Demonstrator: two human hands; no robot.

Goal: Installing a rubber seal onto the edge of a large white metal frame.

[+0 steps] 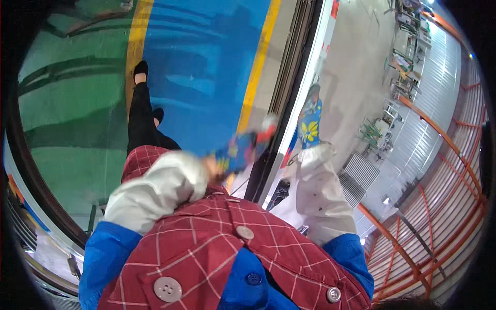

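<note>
My left hand [240,152] wears a blue patterned glove and reaches across to the right, toward a long black-and-white frame [297,111]. Motion smears its fingers; a red and white patch shows at their end, and I cannot make out whether that is glove or a held thing. On the right side of the frame, my right hand [310,121], in a blue glove with a yellow flower, points away from me. Its fingers look stretched out, with grey at the tips, close beside the frame's white edge. Whether it touches the frame is unclear.
Green floor [67,124] lies left of a blue walkway [201,67] edged by yellow lines. My legs stand near the left line. Beyond the frame are a pale floor [356,46], a grey slatted panel [359,178], orange rails [423,121] and cluttered benches [405,67].
</note>
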